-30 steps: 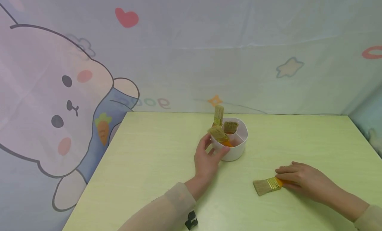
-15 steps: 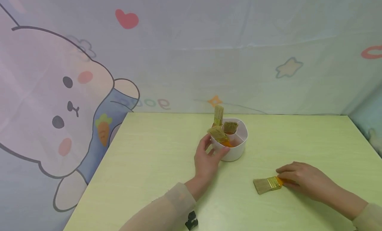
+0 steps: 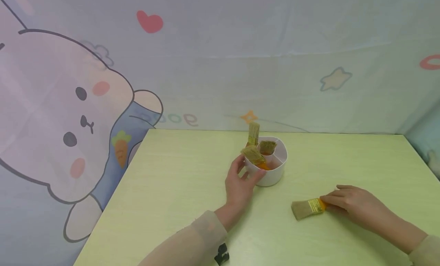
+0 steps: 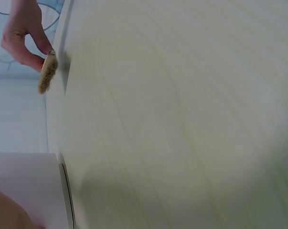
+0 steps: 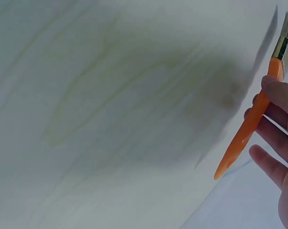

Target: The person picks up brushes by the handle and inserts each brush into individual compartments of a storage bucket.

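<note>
My left hand (image 3: 240,182) holds the near left side of a white divided round holder (image 3: 273,178), thumb at the front. Inside the holder, several paintbrushes stand bristles up; one brush (image 3: 252,154) leans over the near left rim. In the left wrist view, the holder (image 4: 29,183) fills the lower left corner. To the right, my right hand (image 3: 359,207) pinches another paintbrush (image 3: 304,210) by its orange handle, bristles pointing left. The right wrist view shows that handle (image 5: 249,121) between thumb and fingers, with its shadow apart from it on the table.
The pale yellow-green table (image 3: 178,174) ends at the back against a printed curtain (image 3: 213,67). A small black object (image 3: 222,254) shows beside the left sleeve at the near edge of view.
The right hand has raised its paintbrush a little off the table; earlier the brush lay lower in the head view. The left hand stays on the holder, and the head view has shifted slightly.
</note>
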Demonstrator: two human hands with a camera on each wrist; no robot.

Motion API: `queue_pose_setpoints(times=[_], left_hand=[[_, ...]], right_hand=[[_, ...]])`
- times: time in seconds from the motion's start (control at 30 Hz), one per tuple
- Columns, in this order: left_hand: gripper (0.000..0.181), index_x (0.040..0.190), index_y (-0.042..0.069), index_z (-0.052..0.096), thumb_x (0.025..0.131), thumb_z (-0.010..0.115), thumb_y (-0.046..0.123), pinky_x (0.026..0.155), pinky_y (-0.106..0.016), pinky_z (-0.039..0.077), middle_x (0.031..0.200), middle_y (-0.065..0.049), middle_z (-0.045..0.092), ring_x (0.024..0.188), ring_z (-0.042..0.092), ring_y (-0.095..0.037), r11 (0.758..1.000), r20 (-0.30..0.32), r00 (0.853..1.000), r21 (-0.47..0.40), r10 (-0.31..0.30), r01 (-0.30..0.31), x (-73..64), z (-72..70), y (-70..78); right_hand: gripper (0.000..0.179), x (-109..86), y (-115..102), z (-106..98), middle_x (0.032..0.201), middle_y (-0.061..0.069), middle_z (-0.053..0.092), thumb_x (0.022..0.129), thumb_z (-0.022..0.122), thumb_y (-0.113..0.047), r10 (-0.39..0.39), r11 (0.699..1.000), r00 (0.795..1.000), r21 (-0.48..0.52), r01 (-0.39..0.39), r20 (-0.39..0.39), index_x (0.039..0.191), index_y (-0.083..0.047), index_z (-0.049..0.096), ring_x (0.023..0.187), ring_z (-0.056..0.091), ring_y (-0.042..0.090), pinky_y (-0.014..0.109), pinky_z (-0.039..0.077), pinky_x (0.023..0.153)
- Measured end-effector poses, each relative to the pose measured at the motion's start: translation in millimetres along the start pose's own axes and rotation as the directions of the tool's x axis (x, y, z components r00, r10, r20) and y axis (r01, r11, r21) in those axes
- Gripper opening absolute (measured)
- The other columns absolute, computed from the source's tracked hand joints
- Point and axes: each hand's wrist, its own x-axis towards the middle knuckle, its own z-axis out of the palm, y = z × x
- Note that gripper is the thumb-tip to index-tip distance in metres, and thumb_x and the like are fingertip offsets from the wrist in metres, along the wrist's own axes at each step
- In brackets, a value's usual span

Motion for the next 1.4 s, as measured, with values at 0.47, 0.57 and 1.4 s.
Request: queue_pose_setpoints(times=[0.47,0.57,1.4], left_hand=[[0.069,0.136,0.013,0.050,0.075,0.083,0.014,0.106,-0.045,0.043,0.138,0.000,0.051,0.131,0.047,-0.024,1.000,-0.003,1.000,0.006,0.005,-0.005,8.1,1.3,-16.4],[0.071,0.136,0.019,0.051,0.074,0.085,0.019,0.105,-0.042,0.044,0.137,0.004,0.052,0.130,0.047,-0.019,1.000,-0.007,1.000,0.010,0.014,-0.014,13.7,2.7,-30.0],[0.073,0.134,0.024,0.052,0.071,0.086,0.030,0.102,-0.032,0.047,0.134,0.012,0.052,0.127,0.049,-0.011,0.999,-0.009,1.000,0.032,0.029,-0.028,17.5,2.8,-39.7]], right_hand=[[0.057,21.3,12.9,-20.7,0.088,-0.005,0.074,0.101,0.031,-0.053,0.068,0.998,0.987,0.003,-0.068,-0.148,0.097,-0.017,0.076,0.078,0.071,0.021,0.040,0.057,0.069],[0.058,27.8,14.4,-25.8,0.086,-0.004,0.074,0.101,0.033,-0.054,0.068,0.998,0.982,-0.002,-0.069,-0.176,0.096,-0.016,0.077,0.078,0.072,0.021,0.038,0.057,0.066],[0.032,86.8,20.5,-57.8,0.092,0.000,0.075,0.081,0.077,-0.032,0.236,0.964,0.940,0.184,-0.194,-0.246,0.109,-0.016,0.075,0.063,0.061,0.002,0.008,0.035,0.044]])
